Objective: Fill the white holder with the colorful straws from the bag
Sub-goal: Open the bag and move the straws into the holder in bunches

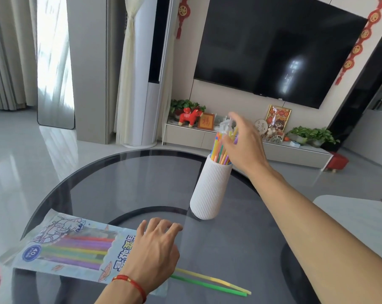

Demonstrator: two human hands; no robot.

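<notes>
Nearest the camera, the left hand [151, 257] lay palm down on the open end of the bag [63, 249], fingers spread and pressing it flat to the table [124, 185]; a red cord [131, 284] circled the wrist. The bag rested at the table's near left edge, and purple, green, yellow and red straws showed through its clear window. Two loose straws [209, 283], one green and one yellow, lay on the glass just right of that hand, side by side and reaching out from under it toward the right.

Farther in, the holder [209, 189] stood upright near the middle of the dark round table, apart from the bag. A bunch of straws [219, 149] stuck out of its top, leaning a little to the right. The right hand [242, 145] hung at the tips of that bunch, fingers loosely parted among them; whether it gripped any straw could not be told.

Beyond the table, a TV [277, 47] hung on the wall above a low cabinet [273, 150].
</notes>
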